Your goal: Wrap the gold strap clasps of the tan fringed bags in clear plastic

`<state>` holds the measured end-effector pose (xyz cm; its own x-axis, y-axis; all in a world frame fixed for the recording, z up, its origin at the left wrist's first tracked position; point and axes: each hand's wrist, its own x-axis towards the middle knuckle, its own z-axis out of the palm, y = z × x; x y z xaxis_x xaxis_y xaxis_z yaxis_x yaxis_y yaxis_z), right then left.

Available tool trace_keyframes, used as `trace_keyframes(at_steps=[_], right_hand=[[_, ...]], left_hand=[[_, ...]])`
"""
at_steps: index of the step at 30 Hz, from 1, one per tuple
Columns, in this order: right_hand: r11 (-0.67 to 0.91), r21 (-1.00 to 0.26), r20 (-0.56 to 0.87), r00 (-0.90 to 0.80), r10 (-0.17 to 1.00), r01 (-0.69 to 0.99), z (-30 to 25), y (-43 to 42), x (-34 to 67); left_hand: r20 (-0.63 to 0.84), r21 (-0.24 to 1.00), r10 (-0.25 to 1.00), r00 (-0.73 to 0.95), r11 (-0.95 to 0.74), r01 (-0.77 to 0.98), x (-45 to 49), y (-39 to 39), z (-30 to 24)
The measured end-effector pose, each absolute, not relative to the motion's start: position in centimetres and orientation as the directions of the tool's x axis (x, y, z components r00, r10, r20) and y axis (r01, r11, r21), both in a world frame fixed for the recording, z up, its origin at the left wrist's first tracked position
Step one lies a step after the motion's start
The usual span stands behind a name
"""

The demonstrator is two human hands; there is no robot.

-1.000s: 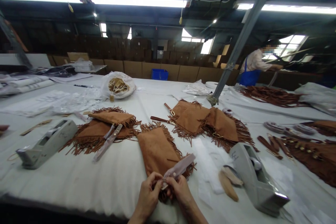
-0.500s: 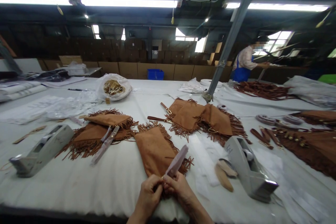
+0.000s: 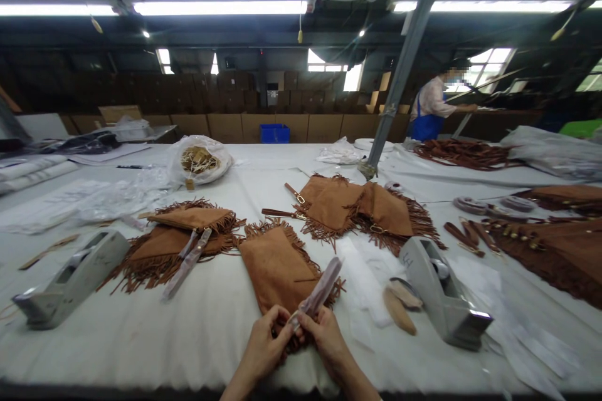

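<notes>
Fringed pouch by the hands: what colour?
The fringed pouch is tan brown, clearest in the head view.

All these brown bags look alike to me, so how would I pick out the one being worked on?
Look at the near edge of the long white table, between the two grey tape dispensers. A flat tan fringed bag lies there alone. Unlike the piled bags behind it, its pale wrapped strap is raised, pinched by the left hand and right hand.

A white-covered table (image 3: 155, 332) bears fringed tan bags (image 3: 277, 266), two grey tape dispensers (image 3: 70, 279), loose straps (image 3: 470, 235) and a plastic bag (image 3: 200, 160)
</notes>
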<state>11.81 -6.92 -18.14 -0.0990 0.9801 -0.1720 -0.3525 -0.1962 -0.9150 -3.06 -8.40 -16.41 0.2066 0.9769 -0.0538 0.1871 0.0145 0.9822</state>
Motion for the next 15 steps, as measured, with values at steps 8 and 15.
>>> trace_keyframes(at_steps=[8, 15], right_hand=[[-0.309, -0.891, -0.318, -0.028, 0.948, -0.332, -17.9, -6.4, 11.2], [0.000, -0.995, 0.051, 0.516, 0.855, 0.099, -13.9, -7.5, 23.4]], left_hand=[[-0.017, 0.975, 0.996, 0.084, -0.003, 0.221, -2.9, -8.6, -16.9], [-0.145, 0.978, 0.989, 0.013, 0.141, 0.152, -2.7, -9.2, -17.6]])
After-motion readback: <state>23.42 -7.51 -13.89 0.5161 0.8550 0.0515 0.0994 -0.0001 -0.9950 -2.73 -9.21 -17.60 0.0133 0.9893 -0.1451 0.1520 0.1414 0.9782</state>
